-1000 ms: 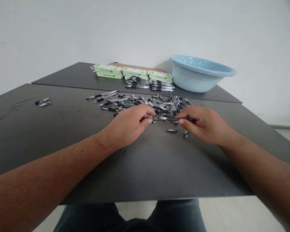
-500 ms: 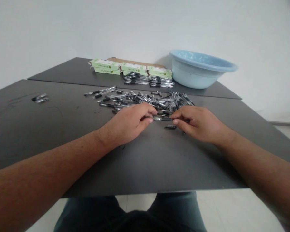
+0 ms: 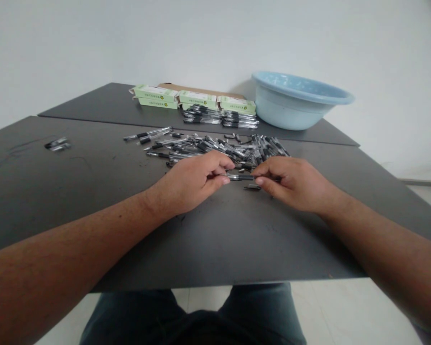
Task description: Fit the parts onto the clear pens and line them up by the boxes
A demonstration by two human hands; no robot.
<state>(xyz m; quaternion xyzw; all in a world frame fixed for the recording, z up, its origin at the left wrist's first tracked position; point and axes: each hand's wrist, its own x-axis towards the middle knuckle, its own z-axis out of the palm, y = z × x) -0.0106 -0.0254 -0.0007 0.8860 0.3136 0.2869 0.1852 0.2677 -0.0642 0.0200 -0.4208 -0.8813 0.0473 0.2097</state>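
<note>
Between my two hands lies a gel pen [image 3: 241,177] with a clear barrel and a black grip, held level just above the table. My left hand [image 3: 200,179] pinches its clear left end between thumb and forefinger. At the black right end, the thumb and fingers of my right hand [image 3: 295,184] are closed on it; the tip there is hidden. A dark pen cap [image 3: 252,187] rests on the table just below the pen. Behind my hands spreads a loose heap of clear and black pens [image 3: 215,146], partly covered by my left hand.
Farther back are two stacked bundles of pens [image 3: 202,115] before green-and-white boxes [image 3: 158,97]. A light blue basin [image 3: 290,108] stands at the back right. Several small caps [image 3: 58,144] lie at the left on the dark grey table [image 3: 215,249]. Its front edge is close to my legs.
Both hands keep their hold on the pen and have hardly moved. The view has tilted very slightly.
</note>
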